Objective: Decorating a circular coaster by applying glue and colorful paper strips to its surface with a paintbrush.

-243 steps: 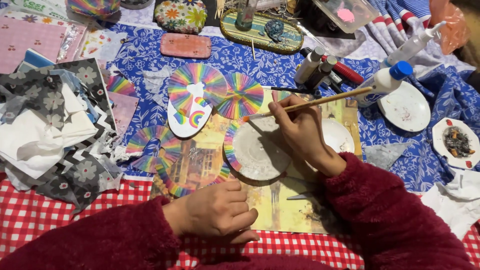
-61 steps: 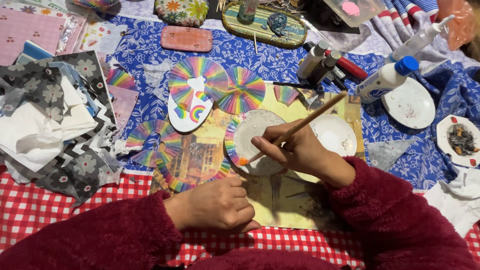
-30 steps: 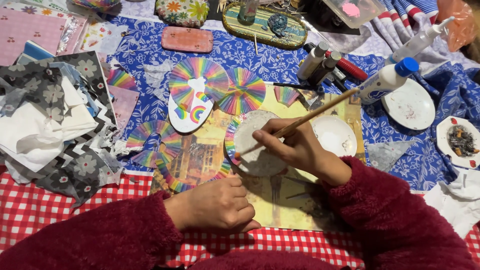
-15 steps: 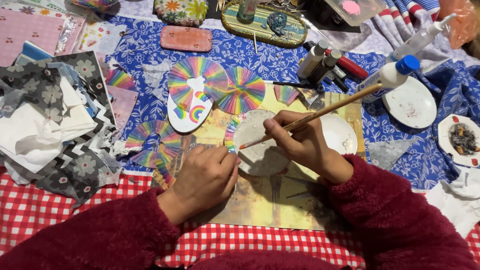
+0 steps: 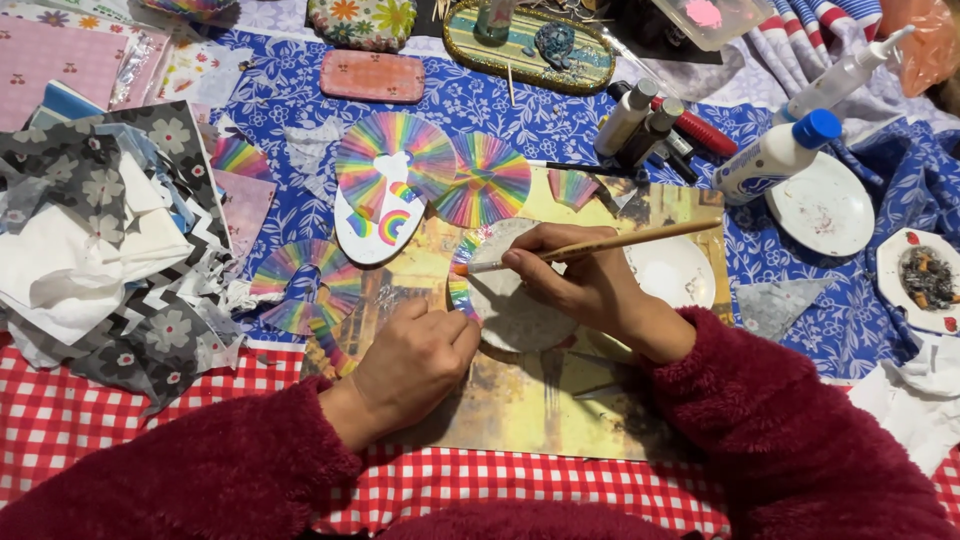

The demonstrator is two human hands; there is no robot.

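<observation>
At frame centre, the right hand pinches a light, stiff wooden brush near its tip; the left hand, fingers curled, steadies the thin, bendable paper disc at its edge.

A single head-worn view looks steeply down from above the person's own forearms onto a cluttered craft table (red-checked cloth near, blue floral cloth farther). It faces forward across the tabletop, close enough that both sleeves fill the lower edge. There is no second view to overlap with it.
</observation>
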